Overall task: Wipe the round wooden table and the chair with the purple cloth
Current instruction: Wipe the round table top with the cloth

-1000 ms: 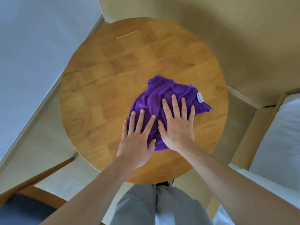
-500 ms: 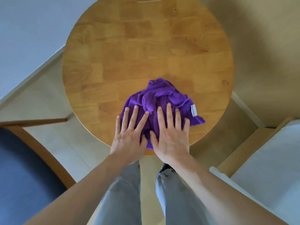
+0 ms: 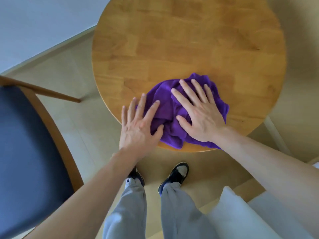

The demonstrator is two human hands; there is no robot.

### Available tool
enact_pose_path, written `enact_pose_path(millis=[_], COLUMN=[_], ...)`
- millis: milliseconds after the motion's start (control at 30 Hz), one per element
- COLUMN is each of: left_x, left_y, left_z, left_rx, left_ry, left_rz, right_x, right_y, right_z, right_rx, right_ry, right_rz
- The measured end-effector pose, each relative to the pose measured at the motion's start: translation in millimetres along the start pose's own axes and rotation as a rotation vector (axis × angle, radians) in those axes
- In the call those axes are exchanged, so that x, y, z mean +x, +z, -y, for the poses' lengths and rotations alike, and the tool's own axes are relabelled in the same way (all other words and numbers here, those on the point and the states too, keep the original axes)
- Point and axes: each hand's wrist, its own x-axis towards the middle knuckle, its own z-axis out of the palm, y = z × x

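Pressing flat, your fingers (image 3: 198, 90) are spread wide and straight on both hands, gripping nothing; your right hand (image 3: 198, 114) lies palm-down on top of the purple cloth (image 3: 164, 109), right of the frame's centre, covering much of its bunched middle; your left hand (image 3: 138, 128) lies just beside it at centre frame, its index finger and thumb on the cloth's left folds, its outer fingers reaching bare wood, its heel past the rim; the two hands are near each other but not touching. The cloth sits crumpled at the lower edge of the round wooden surface (image 3: 172, 40), with one fold at the very rim at the bottom; the surface fills the upper middle of the frame, the rest of its top bare. The chair (image 3: 25, 144), with a dark blue seat and a curved wooden frame, stands at the left of the frame, well apart from the cloth; your grey trousers (image 3: 131, 213) and dark shoes (image 3: 177, 173) show at the bottom centre, on a pale floor (image 3: 77, 126); something white (image 3: 241, 213) occupies the lower right corner, too blurred to identify.
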Motion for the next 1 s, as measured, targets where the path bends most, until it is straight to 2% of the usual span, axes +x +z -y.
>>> enact_pose_path(millis=[100,200,300,367,600,900,1000], left_x=[-3,1,12,18,39,26,29], left_y=[-3,-10,-24,-34,-61,-47,-51], left_z=[27,42,58,70,86,80,86], left_rx=[0.022,0.062,0.045,0.028,-0.035,0.003,0.052], left_ry=[0.005,0.03,-0.041,-0.082,-0.196,-0.106,-0.099], left_rz=[-0.013,-0.028,-0.056,-0.072,-0.081,0.129,0.135], right_x=[-13,-25,-19,2,71,3,19], right_y=[14,25,37,41,28,10,8], right_z=[21,62,115,138,144,72,74], right_rx=[0.065,0.105,0.078,0.081,0.074,-0.041,-0.099], right_ry=[0.077,0.248,0.41,0.423,0.287,0.097,-0.149], right_rz=[-0.088,-0.139,-0.133,-0.12,-0.089,-0.009,0.013])
